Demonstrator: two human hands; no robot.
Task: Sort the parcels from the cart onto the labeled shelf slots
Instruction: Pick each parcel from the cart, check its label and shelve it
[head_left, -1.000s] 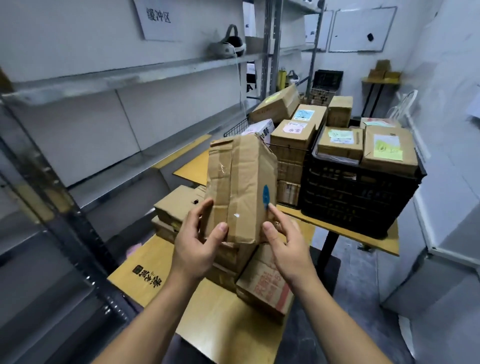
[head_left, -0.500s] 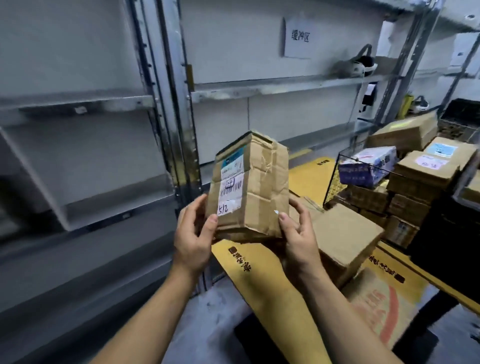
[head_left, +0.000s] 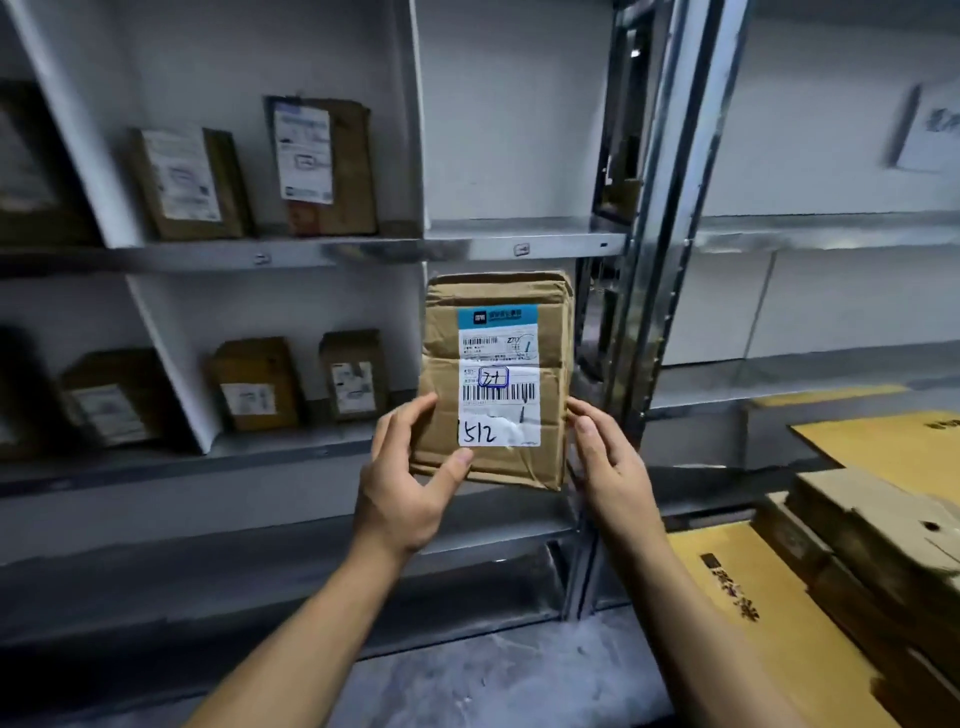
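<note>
Since half a second ago we have swung left, away from the cart, and turned the cardboard parcel (head_left: 545, 332) so its shipping label (head_left: 498, 384) faces us, with a handwritten number ending 512. Our left hand (head_left: 410, 483) pinches its lower left corner, thumb on the front, and our right hand (head_left: 608, 467) clasps its lower right edge. It stands upright above both grips, before the shelf rack (head_left: 311, 254), just left of the metal upright (head_left: 670, 208). Five shelved parcels (head_left: 322, 166) already stand in slots. This one is unplaced, and more boxes (head_left: 872, 525) wait at right.
</note>
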